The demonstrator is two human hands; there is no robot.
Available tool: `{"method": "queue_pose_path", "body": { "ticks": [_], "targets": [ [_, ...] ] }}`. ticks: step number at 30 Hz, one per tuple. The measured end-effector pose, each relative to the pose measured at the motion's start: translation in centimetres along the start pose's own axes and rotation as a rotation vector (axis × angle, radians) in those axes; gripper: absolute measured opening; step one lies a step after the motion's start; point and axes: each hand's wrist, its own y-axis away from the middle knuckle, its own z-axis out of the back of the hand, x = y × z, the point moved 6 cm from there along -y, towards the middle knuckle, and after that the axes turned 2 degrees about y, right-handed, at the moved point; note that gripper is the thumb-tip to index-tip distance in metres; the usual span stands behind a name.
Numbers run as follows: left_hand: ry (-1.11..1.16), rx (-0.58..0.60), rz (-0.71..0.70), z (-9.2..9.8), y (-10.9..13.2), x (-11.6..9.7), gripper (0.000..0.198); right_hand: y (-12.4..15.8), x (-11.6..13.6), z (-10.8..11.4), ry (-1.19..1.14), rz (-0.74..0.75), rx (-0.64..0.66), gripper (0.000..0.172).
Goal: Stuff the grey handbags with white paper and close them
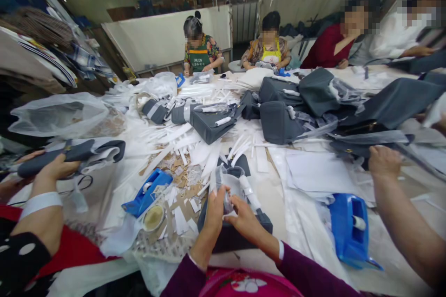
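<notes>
A dark grey handbag [234, 235] lies on the table right before me, its handle [238, 171] standing up and partly covered in clear plastic and white wrap. With closed fingers, my left hand [215, 211] holds the clear plastic wrap [226, 202] at the near left end of the handle. My right hand [245, 219] is beside it, thumb and fingertips pinched at the same plastic. The fingertips of both hands nearly meet, and exactly what lies between them is partly hidden. A white foam-like roll [249, 192] runs along the handle's right side.
Blue tape dispensers stand left [148, 191] and right [350, 229]. A small round tub [153, 218] sits among paper and cardboard scraps [181, 171]. More grey bags [212, 123] fill the table's middle. Co-workers' arms reach in at left [45, 195] and right [393, 195].
</notes>
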Motion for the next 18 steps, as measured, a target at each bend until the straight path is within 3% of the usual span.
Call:
{"method": "queue_pose_path", "body": {
  "ticks": [3,7,9,11,14,16,18],
  "targets": [
    [-0.115,-0.003,-0.057,-0.1,-0.4,0.0,0.043,-0.5,-0.6,-0.8,-0.195,-0.151,0.019,0.015],
    [0.178,0.118,0.206,-0.2,-1.6,1.1,0.05,-0.6,0.7,-0.3,-0.109,0.113,-0.064,0.012],
    [0.249,0.161,0.262,-0.2,-2.0,1.4,0.045,-0.6,0.8,-0.4,-0.036,0.178,-0.081,0.011],
    [0.177,0.126,0.202,0.2,-2.4,1.4,0.036,-1.1,-0.4,-0.7,-0.045,0.054,-0.085,0.01],
    [0.037,0.072,0.084,0.5,-2.6,1.2,0.027,-1.7,-2.3,-1.8,-0.25,-0.198,-0.039,0.008],
    [0.083,0.113,0.165,0.3,-2.9,1.6,0.032,-1.9,-2.5,-2.0,-0.339,-0.202,-0.049,0.007],
    [0.198,0.206,0.343,-0.1,-3.4,2.4,0.04,-2.0,-1.9,-1.5,-0.272,-0.087,-0.102,0.007]
  ]
}}
